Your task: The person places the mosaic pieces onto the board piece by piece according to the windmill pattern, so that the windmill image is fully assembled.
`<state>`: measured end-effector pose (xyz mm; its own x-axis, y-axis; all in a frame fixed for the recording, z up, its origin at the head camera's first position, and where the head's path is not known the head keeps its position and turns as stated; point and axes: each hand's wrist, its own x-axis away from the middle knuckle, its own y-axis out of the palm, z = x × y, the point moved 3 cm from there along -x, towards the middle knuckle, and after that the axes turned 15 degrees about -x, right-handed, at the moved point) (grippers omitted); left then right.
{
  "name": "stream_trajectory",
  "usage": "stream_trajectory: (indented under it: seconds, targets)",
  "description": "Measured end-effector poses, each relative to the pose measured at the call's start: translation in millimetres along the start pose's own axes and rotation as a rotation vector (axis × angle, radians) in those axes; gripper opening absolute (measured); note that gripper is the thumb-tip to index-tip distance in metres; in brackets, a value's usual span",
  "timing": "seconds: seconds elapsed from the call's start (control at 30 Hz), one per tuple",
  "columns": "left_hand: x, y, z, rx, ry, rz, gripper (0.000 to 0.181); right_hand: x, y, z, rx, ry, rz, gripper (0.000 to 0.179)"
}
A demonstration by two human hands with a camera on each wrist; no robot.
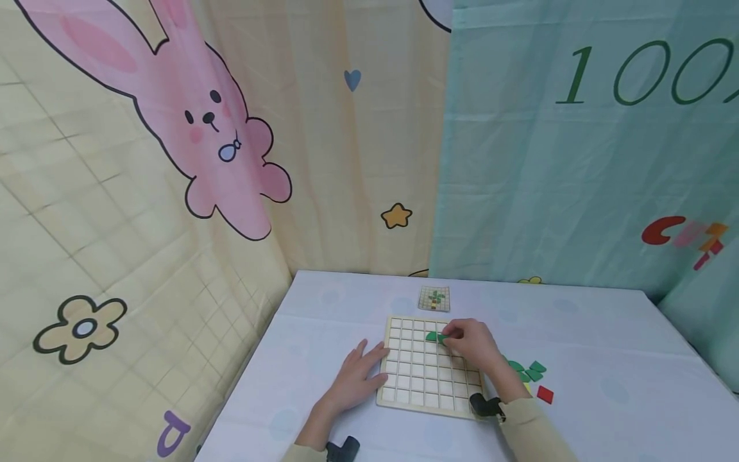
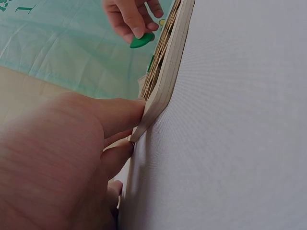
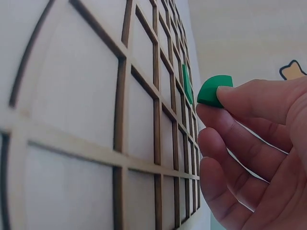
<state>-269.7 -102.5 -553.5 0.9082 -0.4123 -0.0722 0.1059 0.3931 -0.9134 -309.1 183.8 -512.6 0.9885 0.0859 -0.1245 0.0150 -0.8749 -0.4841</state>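
A pale wooden grid board (image 1: pixel 412 398) with white square cells lies on the table. My left hand (image 1: pixel 353 380) has its fingers spread, with thumb and fingertips against the board's left edge; the left wrist view shows them touching the rim (image 2: pixel 156 103). Over the board's upper part, my right hand (image 1: pixel 475 344) pinches a green tile (image 3: pixel 214 91) with one curved side between thumb and forefinger. Held just off the grid, that tile is near another green tile (image 3: pixel 187 84) set in a cell. From above, the set tile (image 1: pixel 431 336) appears immediately left of my fingertips.
Behind the board lies a small card (image 1: pixel 434 299) printed with a grid and a coloured pattern. Right of the board are several loose green tiles (image 1: pixel 537 366), a red tile (image 1: pixel 545 394) and a yellow tile (image 1: pixel 526 387), partly behind my right forearm. Printed curtains (image 1: pixel 358 160) hang behind the table.
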Motion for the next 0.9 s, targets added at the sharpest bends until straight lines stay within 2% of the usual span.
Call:
stream_trajectory:
  seconds: [0.27, 0.9]
  targets:
    - [-0.6, 0.0, -0.2, 0.009, -0.011, -0.01, 0.053, -0.5, 8.4, 0.9, -0.058, -0.014, -0.017, 0.005]
    - [-0.7, 2.1, -1.5, 0.007, -0.011, -0.008, 0.054, -0.2, 18.3, 4.9, -0.089, -0.002, -0.026, 0.006]
